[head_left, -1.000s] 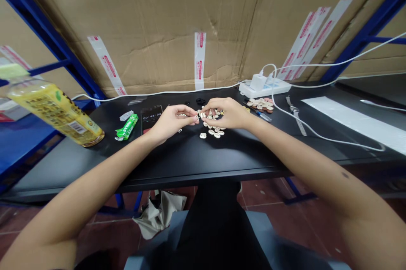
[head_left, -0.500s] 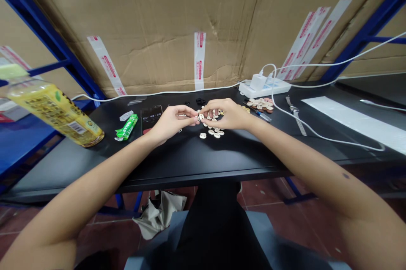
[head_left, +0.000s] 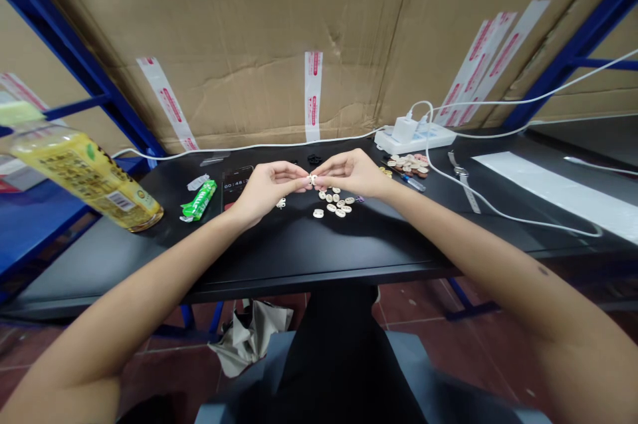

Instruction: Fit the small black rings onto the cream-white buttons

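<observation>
Now my left hand (head_left: 266,186) and right hand (head_left: 353,173) pinch one small, light button (head_left: 313,179) together mid-frame; it looks slippery, so I grip its edges.

Left hand (head_left: 269,186) and right hand (head_left: 351,173) pinch, seemingly, one pale button (head_left: 313,179).

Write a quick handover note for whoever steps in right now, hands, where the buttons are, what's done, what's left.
Left hand and right hand: fingertips meet above the black table, pinching one pale button between them.
Loose pale buttons lie on the table just under the hands; one stray button sits below the left hand.
A second pile, mixed brown and pink buttons, lies to the right by the power strip.
Done: one button lifted.
Left: the loose pale ones still lie unhandled.
</observation>
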{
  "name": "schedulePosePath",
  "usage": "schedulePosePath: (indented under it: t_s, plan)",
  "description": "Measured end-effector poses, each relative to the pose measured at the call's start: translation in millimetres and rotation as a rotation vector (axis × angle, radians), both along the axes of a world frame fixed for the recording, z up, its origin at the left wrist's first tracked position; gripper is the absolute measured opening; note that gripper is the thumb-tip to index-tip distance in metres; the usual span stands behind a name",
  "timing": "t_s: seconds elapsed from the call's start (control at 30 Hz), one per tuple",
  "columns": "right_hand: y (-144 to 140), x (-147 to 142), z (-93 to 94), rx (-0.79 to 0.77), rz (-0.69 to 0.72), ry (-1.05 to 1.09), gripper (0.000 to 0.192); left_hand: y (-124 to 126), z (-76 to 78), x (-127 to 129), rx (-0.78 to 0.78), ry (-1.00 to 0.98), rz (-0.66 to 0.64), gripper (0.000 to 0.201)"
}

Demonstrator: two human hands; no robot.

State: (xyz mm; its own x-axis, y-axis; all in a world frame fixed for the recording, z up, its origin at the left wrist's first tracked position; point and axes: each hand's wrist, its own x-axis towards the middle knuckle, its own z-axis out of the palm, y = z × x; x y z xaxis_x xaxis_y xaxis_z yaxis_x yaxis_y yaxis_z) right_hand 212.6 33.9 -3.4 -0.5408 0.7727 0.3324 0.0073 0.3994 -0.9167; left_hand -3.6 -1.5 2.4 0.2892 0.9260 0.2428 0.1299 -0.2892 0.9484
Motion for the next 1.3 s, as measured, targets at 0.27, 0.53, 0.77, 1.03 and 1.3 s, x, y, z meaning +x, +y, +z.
schedulePosePath:
  t_s: [0.27,0.53,0.77,1.03,1.3]
  plan:
    - [-2,-1,0.5,-0.051,-0.022,0.086,0.033,-4,1.8,2,-0.014,-0.057,-0.011,0.031]
    - [-4,-1,0.1,-0.051,-0.049,0.106,0.031,-6,1.3,4,-0.003,-0.078,0.01,0.032]
    - [-3,-1,-2.8,-0.041,-0.021,0.131,0.033,-10,2.3,6,0.0,-0.08,0.01,0.033]
    - [-5,-2,-2.2,-0.037,0.0,0.147,0.034,-10,1.7,7,0.012,-0.081,0.005,0.033]
    - [1,2,-0.8,0.038,-0.009,0.057,0.037,-4,2.7,2,0.006,-0.01,-0.018,0.031]
